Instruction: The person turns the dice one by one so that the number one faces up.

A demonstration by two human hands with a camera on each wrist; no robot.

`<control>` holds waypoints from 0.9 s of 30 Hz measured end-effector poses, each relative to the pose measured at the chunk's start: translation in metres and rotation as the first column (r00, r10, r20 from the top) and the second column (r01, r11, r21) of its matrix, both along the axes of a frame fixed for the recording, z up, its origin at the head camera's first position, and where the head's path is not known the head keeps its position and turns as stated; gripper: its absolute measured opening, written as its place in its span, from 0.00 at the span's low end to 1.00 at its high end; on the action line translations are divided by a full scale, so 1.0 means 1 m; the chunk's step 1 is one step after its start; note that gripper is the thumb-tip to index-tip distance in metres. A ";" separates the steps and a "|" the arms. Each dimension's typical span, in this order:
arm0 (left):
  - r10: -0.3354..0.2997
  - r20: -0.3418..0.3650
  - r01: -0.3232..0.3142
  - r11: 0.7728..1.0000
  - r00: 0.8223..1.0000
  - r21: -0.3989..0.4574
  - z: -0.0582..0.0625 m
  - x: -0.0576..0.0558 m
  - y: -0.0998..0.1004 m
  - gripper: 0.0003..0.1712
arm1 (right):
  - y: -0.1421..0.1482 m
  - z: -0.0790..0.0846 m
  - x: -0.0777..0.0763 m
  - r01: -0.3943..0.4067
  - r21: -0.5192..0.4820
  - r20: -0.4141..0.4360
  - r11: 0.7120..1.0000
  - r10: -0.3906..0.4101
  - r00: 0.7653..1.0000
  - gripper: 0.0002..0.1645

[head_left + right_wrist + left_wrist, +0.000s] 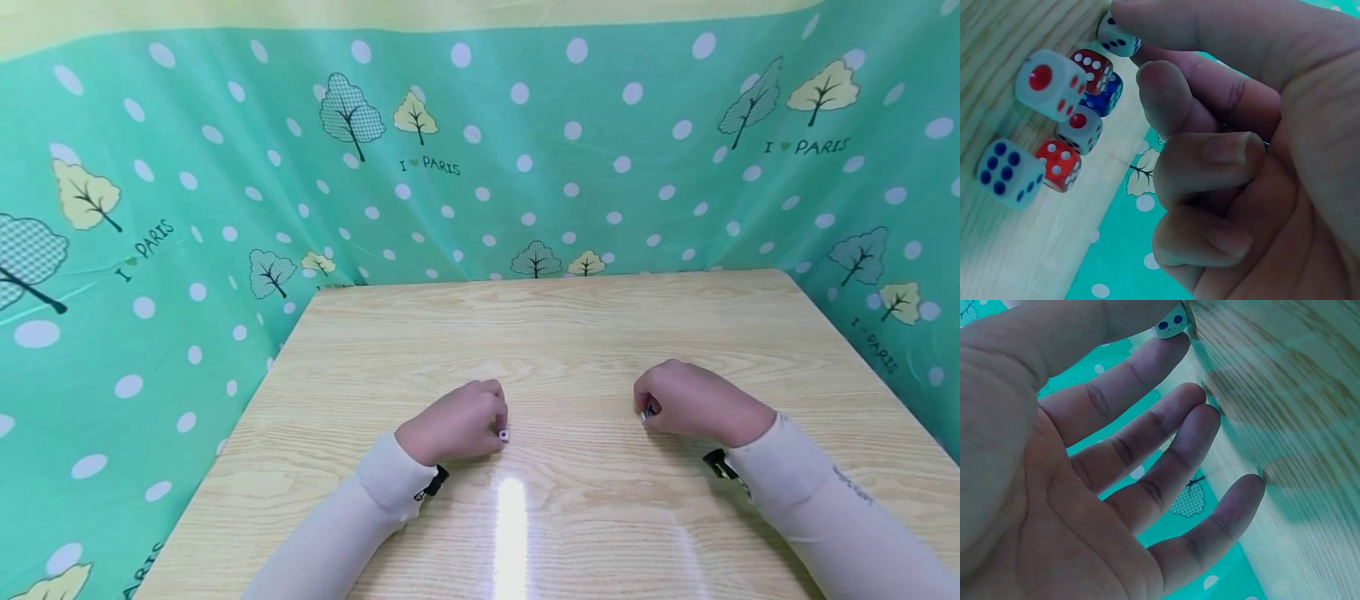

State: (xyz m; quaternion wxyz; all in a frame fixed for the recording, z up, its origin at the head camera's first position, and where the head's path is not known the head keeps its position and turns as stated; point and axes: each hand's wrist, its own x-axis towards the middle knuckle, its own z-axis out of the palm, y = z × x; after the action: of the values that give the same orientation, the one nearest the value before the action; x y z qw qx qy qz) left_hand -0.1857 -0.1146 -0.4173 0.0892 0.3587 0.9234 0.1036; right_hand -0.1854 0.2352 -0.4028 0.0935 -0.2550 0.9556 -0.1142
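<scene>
Between its thumb and forefinger my left hand [457, 423] pinches a small white die [1171, 325] with blue pips. The other fingers of that hand spread out, their tips at the tabletop in the left wrist view. My right hand [696, 406] pinches another white die [1115, 37] with blue pips, its remaining fingers curled. Beside it on the table, in the right wrist view, sit several dice: a white die with a large red pip [1054, 84], a dark red die [1092, 69], a blue die [1107, 97] and an orange-red die [1059, 164]. The right hand hides most of these in the head view.
The pale wooden table [570, 333] carries a bright strip of reflected light [512, 537] near its front. A green dotted cloth [495, 150] with printed trees surrounds it at the back and sides. Black straps [432, 483] sit at both wrists.
</scene>
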 end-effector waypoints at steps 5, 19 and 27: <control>-0.001 -0.003 0.001 1.000 1.000 0.004 0.000 0.001 0.000 0.02 | -0.001 0.004 0.002 0.000 0.000 -0.010 1.000 0.000 1.000 0.10; 0.002 -0.007 -0.002 1.000 1.000 0.009 0.002 0.001 0.000 0.02 | -0.015 0.006 0.013 -0.062 -0.017 -0.108 0.998 0.060 0.992 0.13; -0.002 -0.016 0.002 1.000 1.000 0.004 0.003 0.002 0.001 0.03 | -0.028 0.002 0.022 -0.113 -0.021 -0.156 0.993 0.109 0.982 0.09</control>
State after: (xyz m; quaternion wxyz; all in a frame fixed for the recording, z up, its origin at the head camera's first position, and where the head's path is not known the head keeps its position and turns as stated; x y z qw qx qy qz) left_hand -0.1838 -0.1138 -0.4142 0.0814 0.3605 0.9236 0.1024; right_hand -0.1637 0.2068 -0.4005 0.0215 -0.3174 0.9424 -0.1032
